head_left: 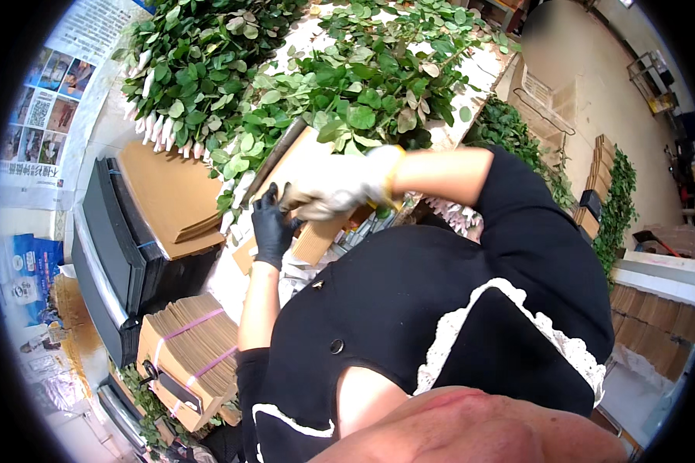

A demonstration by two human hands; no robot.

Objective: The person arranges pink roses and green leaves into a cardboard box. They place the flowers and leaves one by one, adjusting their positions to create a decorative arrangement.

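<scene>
A black top (pixel 409 301) with white lace trim fills the near side, covering the surface's near edge. Beyond it, the left hand (pixel 272 229), in a black glove, has its thumb and fingers slightly apart at the left side of brown corrugated cardboard (pixel 314 244); whether it grips, I cannot tell. The right hand (pixel 347 185), in a pale glove with a yellow cuff, is blurred over the same cardboard, its grip also unclear. Left of these are a pink-strapped cardboard bundle (pixel 197 339), then a stack of dark boards (pixel 104 239) beside brown sheets (pixel 170 189). Farther on, leafy cut stems (pixel 363 89) cover the work table (pixel 483 85) toward its far edge, with pale sleeved tips along the left. On the wall, a poster (pixel 42 108) carries dark print, small photographs and a square code.
</scene>
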